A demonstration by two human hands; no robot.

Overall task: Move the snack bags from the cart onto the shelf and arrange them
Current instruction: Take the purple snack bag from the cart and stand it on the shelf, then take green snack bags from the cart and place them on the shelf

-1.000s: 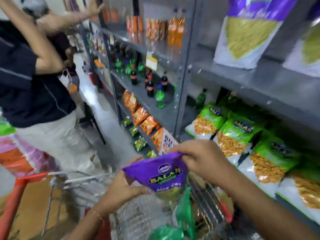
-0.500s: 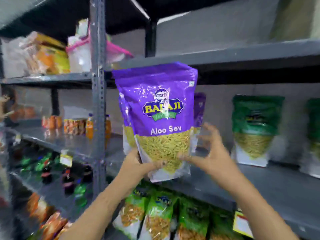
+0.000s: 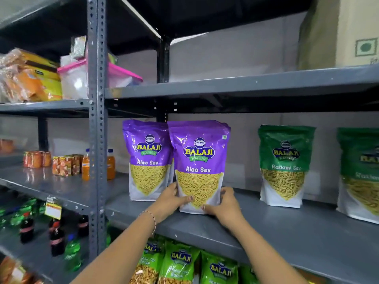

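Shelf (image 3: 287, 232), middle level, listed left to right.

Far left bay: juice bottles (image 3: 98, 165), three visible, upright behind the post; small cartons and jars beside them, too blurred to count.

Rear purple bag (image 3: 147, 160), "Aloo Sev": one, upright on the shelf, just left of and slightly behind the held bag, the two overlapping in view. A third purple edge seems to show behind the held bag; cannot tell whether it is a separate bag.

Held purple bag (image 3: 200, 167), "Aloo Sev": one, upright, long axis vertical, base on or just at the shelf surface near the front edge. It stands directly ahead of both hands, between them.

Left hand (image 3: 170, 199): fingers wrapped round the bag's lower left corner, thumb across the front.

Right hand (image 3: 223, 203): fingers curled on the lower right corner, thumb at the front base. Both hands clasp the bag from opposite sides, equally near it.

Green bags (image 3: 285, 167), "Ratlami Sev": two upright, well apart from the purple ones to the right; the second is cut off by the frame edge.

Judgement: the step in hand is seating and squaring this bag. The next move turns on the gap to the rear purple bag at left: a small push far and left would bring the faces in line.

Cart: not in view.
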